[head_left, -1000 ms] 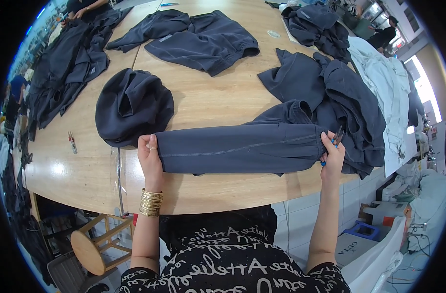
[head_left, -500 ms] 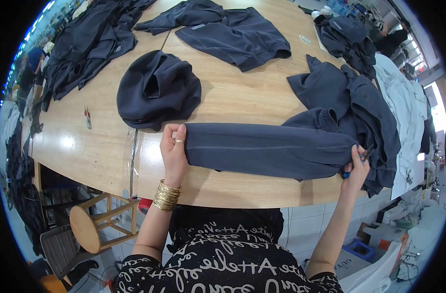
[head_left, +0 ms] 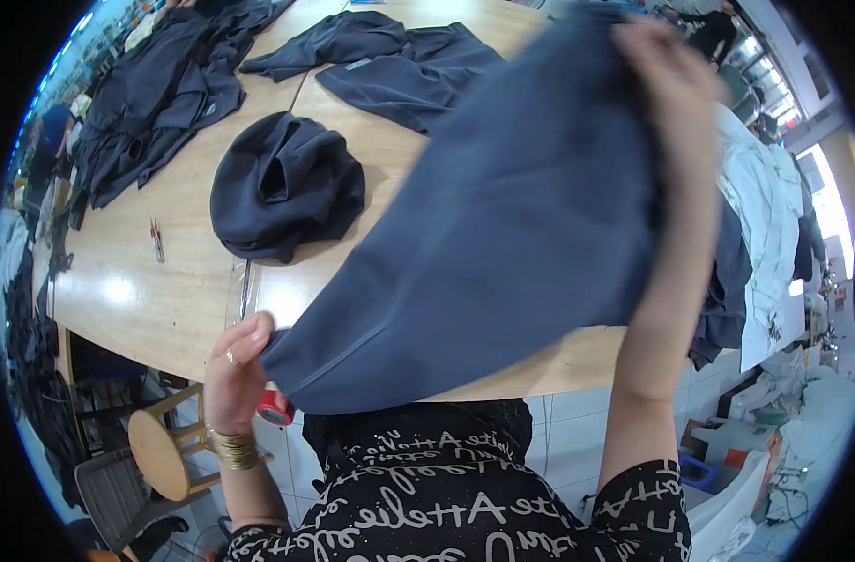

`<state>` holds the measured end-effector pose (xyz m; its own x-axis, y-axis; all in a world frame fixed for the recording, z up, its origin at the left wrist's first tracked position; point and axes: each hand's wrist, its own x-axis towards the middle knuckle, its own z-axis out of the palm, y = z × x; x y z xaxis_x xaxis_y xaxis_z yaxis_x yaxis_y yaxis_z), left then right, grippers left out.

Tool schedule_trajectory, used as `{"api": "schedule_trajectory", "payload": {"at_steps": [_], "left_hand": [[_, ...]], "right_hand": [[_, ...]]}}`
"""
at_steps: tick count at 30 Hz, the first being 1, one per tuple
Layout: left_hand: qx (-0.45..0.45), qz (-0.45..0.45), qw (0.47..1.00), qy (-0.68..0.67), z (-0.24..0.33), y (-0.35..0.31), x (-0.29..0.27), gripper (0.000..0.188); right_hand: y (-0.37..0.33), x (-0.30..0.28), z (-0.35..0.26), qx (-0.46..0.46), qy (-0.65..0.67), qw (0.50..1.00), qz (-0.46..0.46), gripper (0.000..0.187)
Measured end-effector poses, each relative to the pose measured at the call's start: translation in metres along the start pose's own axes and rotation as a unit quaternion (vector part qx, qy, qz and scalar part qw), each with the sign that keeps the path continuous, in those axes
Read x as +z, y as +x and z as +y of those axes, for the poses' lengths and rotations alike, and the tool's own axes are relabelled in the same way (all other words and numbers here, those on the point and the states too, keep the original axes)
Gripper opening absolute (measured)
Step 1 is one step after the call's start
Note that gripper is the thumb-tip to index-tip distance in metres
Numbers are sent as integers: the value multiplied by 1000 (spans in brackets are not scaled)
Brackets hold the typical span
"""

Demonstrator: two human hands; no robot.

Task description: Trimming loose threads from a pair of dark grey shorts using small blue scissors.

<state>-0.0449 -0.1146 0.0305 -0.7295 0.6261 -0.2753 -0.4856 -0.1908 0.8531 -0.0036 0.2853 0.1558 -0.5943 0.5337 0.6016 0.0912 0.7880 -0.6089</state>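
Note:
A dark blue-grey garment [head_left: 483, 234] stretches slantwise in front of me, lifted off the table, with a seam line running along it. My left hand [head_left: 240, 370] pinches its narrow lower end, past the table's near edge. High on the right, my right hand [head_left: 666, 66] grips the upper end; motion blurs its fingers, and whether it holds anything besides the cloth is not visible. On the table left of the garment lies a rolled dark garment bundle [head_left: 287, 187].
A pair of small thread snips [head_left: 156, 241] lies on the wooden table [head_left: 118, 290]. Dark garments [head_left: 156, 103] are heaped far left, with another dark garment [head_left: 380, 56] at the back. Pale cloth [head_left: 765, 215] piles up at right. A wooden stool [head_left: 158, 456] stands below left.
My right hand has swung up and away, raising the garment from flat to slanted. My left hand has moved left and nearer with its end. The blue-handled tool at my right hand no longer shows.

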Motion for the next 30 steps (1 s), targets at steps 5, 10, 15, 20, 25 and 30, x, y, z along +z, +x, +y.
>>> {"api": "schedule_trajectory", "payload": {"at_steps": [5,10,15,20,25,30], "left_hand": [[136,276,804,508,-22,8,-70,31],[168,210,887,376,-19,21,-41,23],[191,20,854,483,-52,80,43,12],[282,-89,807,511,-67,113,75,10],[158,-124,909,366,-51,124,85,67],[193,-36,923,331,55,183,41,77]], "right_hand": [[-33,53,39,-26,92,980,-176,40],[-81,11,82,99,62,981,-155,33],[-163,-8,134,222,-44,959,-171,35],[-217,-12,152,234,-65,956,-168,38],[-229,-23,154,262,-83,942,-190,30],[-223,-38,157,284,-60,935,-202,29]]}}
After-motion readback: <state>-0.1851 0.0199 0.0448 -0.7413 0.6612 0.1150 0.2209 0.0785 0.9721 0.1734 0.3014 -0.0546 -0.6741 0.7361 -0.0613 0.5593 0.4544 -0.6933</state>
